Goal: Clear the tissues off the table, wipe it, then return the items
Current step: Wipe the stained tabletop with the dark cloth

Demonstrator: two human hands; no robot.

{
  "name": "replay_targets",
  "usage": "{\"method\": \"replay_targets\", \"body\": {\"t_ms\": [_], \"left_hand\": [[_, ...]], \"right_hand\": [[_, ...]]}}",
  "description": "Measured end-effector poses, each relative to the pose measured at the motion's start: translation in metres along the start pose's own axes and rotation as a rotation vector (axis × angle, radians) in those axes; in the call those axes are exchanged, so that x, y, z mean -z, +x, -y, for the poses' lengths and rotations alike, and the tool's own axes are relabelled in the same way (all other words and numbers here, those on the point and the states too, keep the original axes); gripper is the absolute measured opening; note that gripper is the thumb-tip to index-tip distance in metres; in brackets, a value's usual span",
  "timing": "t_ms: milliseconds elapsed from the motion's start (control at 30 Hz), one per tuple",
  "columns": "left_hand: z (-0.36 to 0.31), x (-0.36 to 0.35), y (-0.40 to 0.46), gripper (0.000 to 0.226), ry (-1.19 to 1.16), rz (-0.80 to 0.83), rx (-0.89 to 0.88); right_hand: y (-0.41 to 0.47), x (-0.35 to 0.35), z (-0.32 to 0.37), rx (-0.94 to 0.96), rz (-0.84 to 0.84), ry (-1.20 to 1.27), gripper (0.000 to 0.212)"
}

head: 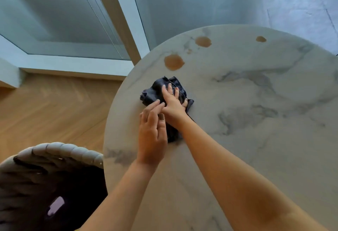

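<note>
A dark blue cloth [155, 91] lies bunched on the round marble table [256, 139], near its left edge. My right hand [172, 102] presses flat on the cloth with fingers spread. My left hand [152, 133] hovers just beside it, fingers together and touching the back of my right hand; part of the cloth shows under it. Three brown liquid stains mark the tabletop beyond the cloth: one close by [173, 62], one further back [203, 41], a small one at the far right [261, 39]. No tissues are in view.
A woven grey chair [54, 154] with a dark seat stands at the lower left, against the table's edge. Wooden floor [54, 106] lies to the left. A window frame and glass panels [54, 20] run behind the table.
</note>
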State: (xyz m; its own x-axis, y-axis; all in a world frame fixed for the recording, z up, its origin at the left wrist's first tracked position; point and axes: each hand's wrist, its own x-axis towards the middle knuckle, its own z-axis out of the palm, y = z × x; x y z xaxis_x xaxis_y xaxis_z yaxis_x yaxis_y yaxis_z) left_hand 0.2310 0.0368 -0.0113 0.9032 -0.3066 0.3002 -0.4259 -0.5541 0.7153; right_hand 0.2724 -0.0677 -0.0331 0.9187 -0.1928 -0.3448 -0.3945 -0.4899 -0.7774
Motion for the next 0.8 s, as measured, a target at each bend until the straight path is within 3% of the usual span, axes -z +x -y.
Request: {"method": "replay_targets", "body": {"t_ms": [67, 133, 200, 300, 433, 567, 700, 800], "left_hand": [[-0.017, -0.021, 0.014, 0.045, -0.065, 0.019, 0.067], [-0.024, -0.044, 0.027, 0.053, -0.042, 0.142, 0.266], [-0.018, -0.068, 0.034, 0.064, 0.176, 0.245, 0.471], [-0.006, -0.082, 0.044, 0.073, 0.505, 0.287, 0.498], [0.026, -0.072, 0.087, 0.062, 0.618, 0.213, 0.537], [0.056, -0.081, 0.156, 0.058, 0.746, 0.261, 0.459], [0.051, -0.097, 0.159, 0.053, 0.731, 0.364, 0.143], [0.063, -0.068, 0.122, 0.055, 0.646, 0.468, -0.106]], "right_hand": [[0.003, 0.023, 0.001, 0.01, 0.029, 0.446, 0.073], [-0.01, 0.045, -0.014, 0.04, -0.119, 0.599, 0.062], [-0.026, 0.066, -0.045, 0.036, -0.388, 0.384, 0.047], [-0.034, 0.096, -0.093, 0.012, -0.652, -0.023, 0.037], [-0.019, 0.113, -0.122, -0.154, -0.414, -0.551, 0.054], [-0.015, 0.108, -0.124, -0.177, -0.369, -0.676, 0.061], [-0.015, 0.111, -0.125, -0.194, -0.33, -0.692, 0.059], [-0.016, 0.112, -0.122, -0.19, -0.33, -0.685, 0.06]]}}
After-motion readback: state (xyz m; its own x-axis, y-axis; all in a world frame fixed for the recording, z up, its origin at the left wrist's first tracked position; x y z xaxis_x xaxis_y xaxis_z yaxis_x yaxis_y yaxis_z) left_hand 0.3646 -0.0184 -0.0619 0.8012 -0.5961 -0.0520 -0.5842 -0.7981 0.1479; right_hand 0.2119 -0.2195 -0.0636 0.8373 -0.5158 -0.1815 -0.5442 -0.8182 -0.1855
